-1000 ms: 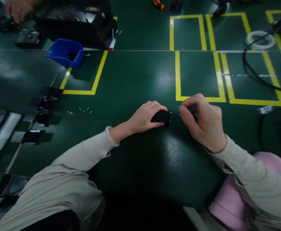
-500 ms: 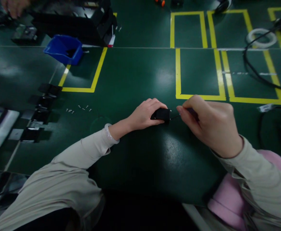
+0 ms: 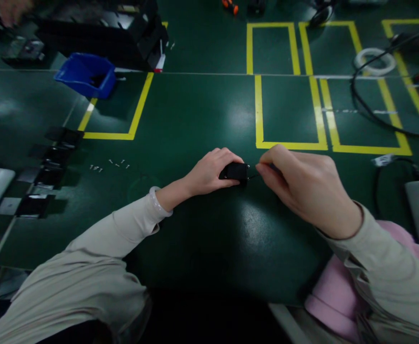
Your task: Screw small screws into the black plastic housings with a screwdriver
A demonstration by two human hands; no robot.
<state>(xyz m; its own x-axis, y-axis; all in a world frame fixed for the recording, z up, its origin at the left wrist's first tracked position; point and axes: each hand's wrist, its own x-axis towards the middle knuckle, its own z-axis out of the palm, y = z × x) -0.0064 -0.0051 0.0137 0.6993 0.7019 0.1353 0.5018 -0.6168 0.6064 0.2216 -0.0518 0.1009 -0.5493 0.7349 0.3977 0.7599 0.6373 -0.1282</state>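
Observation:
My left hand [image 3: 214,172] grips a small black box [image 3: 237,172] against the green tabletop, thumb on the near side and fingers on the far side. Small shiny metal points, perhaps screws, show at the box's right end. Just right of it, my right hand [image 3: 298,186] is closed with thumb and finger pinched on a thin dark rod-like tool [image 3: 254,177]. That rod reaches to the box's right end; the rest of it is hidden in my palm, so its exact kind cannot be told.
Loose screws [image 3: 118,164] lie left of my left hand. Several black parts [image 3: 49,173] line the left side. A blue bin [image 3: 87,76] stands farther back, near a black rack [image 3: 102,33]. At right are a black cable [image 3: 354,91] and white ring [image 3: 375,62]. Another person's hand [image 3: 12,12] shows top left.
The whole view has shifted, so the scene sits slightly farther left. My hands keep nearly the same hold and spacing at the black box.

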